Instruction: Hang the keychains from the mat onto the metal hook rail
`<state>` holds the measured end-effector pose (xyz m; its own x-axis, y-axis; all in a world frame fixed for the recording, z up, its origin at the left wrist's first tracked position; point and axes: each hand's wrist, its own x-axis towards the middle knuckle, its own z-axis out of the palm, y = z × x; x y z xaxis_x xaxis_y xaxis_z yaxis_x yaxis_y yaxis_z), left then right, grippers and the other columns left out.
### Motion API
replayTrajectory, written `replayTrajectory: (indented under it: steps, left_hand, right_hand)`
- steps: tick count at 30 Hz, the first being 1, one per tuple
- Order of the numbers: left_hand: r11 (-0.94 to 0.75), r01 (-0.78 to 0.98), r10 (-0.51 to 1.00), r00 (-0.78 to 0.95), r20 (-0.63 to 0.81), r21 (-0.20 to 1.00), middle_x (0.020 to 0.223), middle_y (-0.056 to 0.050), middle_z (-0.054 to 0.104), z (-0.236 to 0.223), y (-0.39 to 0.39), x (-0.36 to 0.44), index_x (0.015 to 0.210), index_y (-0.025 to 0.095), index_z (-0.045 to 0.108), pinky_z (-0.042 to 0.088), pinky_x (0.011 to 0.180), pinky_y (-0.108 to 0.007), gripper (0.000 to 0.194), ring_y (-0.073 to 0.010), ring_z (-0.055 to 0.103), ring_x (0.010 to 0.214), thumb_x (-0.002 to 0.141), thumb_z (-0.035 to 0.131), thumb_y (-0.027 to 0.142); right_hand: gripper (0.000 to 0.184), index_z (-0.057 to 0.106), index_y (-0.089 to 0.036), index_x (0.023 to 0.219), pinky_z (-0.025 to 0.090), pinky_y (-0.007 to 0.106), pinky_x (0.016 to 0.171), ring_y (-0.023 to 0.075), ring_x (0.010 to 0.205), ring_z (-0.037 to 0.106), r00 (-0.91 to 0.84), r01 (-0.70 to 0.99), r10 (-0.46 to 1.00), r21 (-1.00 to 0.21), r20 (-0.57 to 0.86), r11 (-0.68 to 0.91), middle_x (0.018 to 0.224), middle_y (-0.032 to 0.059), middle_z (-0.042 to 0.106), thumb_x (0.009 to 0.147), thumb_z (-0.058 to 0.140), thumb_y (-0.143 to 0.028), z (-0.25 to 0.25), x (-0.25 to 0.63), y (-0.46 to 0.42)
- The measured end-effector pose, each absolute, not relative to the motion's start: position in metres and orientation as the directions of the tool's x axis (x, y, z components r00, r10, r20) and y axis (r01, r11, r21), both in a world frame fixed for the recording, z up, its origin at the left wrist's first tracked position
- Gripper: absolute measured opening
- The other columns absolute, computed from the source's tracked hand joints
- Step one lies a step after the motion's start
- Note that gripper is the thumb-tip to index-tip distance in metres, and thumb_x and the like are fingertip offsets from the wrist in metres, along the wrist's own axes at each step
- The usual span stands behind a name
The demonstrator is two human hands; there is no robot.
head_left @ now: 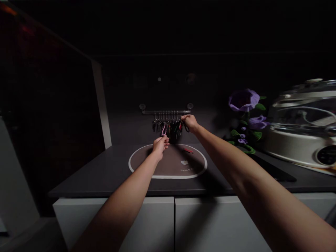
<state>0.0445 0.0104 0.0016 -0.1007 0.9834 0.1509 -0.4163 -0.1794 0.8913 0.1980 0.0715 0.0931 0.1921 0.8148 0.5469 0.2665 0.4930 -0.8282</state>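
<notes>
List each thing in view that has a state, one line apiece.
Hook rail: mounted on the wall, hung with small items.
Pink loop: hanging from the rail, left hand just below it.
Right hand: grip closed on a dark loop at the rail's right end.
Red item: lying on the oval mat.
Glass-lidded appliance: lid closed.

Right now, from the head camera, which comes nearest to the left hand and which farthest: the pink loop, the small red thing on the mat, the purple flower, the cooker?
1. Pink loop, just above the left hand.
2. Small red thing, on the mat to its right.
3. Purple flower, farther right.
4. Cooker, far right.
</notes>
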Motion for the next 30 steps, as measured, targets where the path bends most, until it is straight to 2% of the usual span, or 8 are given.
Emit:
replayTrajectory:
  steps: [3, 9, 15, 21, 27, 30]
  left_hand:
    - [-0.172, -0.419, 0.984, -0.104, 0.141, 0.891, 0.061, -0.001, 0.056, 0.002, 0.011, 0.045, 0.065, 0.011, 0.058, 0.035, 0.044, -0.017, 0.018, -0.0053, 0.051, 0.047, 0.070, 0.059, 0.028]
    - [-0.177, -0.421, 0.983, -0.120, 0.139, 0.889, 0.059, -0.002, 0.055, 0.001, 0.012, 0.045, 0.062, 0.010, 0.058, 0.033, 0.041, -0.017, 0.019, -0.0057, 0.050, 0.045, 0.068, 0.061, 0.028]
    - [-0.172, -0.425, 0.984, -0.124, 0.132, 0.889, 0.058, -0.001, 0.054, 0.002, 0.011, 0.045, 0.062, 0.011, 0.057, 0.032, 0.041, -0.016, 0.018, -0.0052, 0.050, 0.045, 0.067, 0.061, 0.027]
    - [-0.165, -0.415, 0.985, -0.114, 0.128, 0.895, 0.057, -0.001, 0.055, 0.003, 0.009, 0.045, 0.063, 0.011, 0.057, 0.033, 0.042, -0.016, 0.018, -0.0048, 0.049, 0.045, 0.066, 0.063, 0.028]
    - [-0.159, -0.403, 0.987, -0.095, 0.131, 0.901, 0.058, -0.001, 0.055, 0.002, 0.010, 0.044, 0.064, 0.011, 0.058, 0.034, 0.044, -0.017, 0.015, -0.0054, 0.050, 0.047, 0.068, 0.060, 0.025]
    - [-0.154, -0.394, 0.988, -0.084, 0.131, 0.906, 0.059, -0.001, 0.056, 0.001, 0.011, 0.045, 0.064, 0.012, 0.058, 0.035, 0.045, -0.017, 0.014, -0.0054, 0.050, 0.047, 0.067, 0.061, 0.025]
  right_hand:
    - [0.009, 0.058, -0.011, 0.062, 0.039, 0.021, 0.055, 0.0089, 0.051, 0.047, 0.265, 0.249, 0.814, -0.852, 0.517, 0.461, 0.053, 0.0002, 0.054, 0.063, 0.054, -0.019, 0.095, 0.194, 0.083]
    - [0.014, 0.063, -0.010, 0.067, 0.042, 0.022, 0.058, 0.0113, 0.057, 0.053, 0.367, 0.329, 0.797, -0.868, 0.480, 0.372, 0.061, 0.0034, 0.059, 0.063, 0.056, -0.022, 0.097, 0.191, 0.093]
    - [0.013, 0.062, -0.010, 0.067, 0.042, 0.020, 0.056, 0.0105, 0.058, 0.052, 0.443, 0.346, 0.794, -0.897, 0.415, 0.276, 0.065, 0.0045, 0.059, 0.062, 0.059, -0.021, 0.095, 0.193, 0.096]
    - [0.010, 0.060, -0.010, 0.064, 0.040, 0.019, 0.052, 0.0085, 0.051, 0.048, 0.404, 0.257, 0.828, -0.917, 0.388, 0.305, 0.054, 0.0006, 0.053, 0.063, 0.057, -0.019, 0.086, 0.197, 0.099]
    - [0.007, 0.055, -0.012, 0.059, 0.040, 0.020, 0.048, 0.0077, 0.044, 0.045, 0.279, 0.052, 0.883, -0.925, 0.376, 0.377, 0.047, -0.0010, 0.050, 0.066, 0.054, -0.014, 0.078, 0.196, 0.096]
    - [0.009, 0.053, -0.012, 0.059, 0.038, 0.019, 0.047, 0.0060, 0.042, 0.042, 0.279, 0.060, 0.875, -0.917, 0.395, 0.395, 0.048, -0.0019, 0.050, 0.067, 0.055, -0.014, 0.075, 0.197, 0.097]
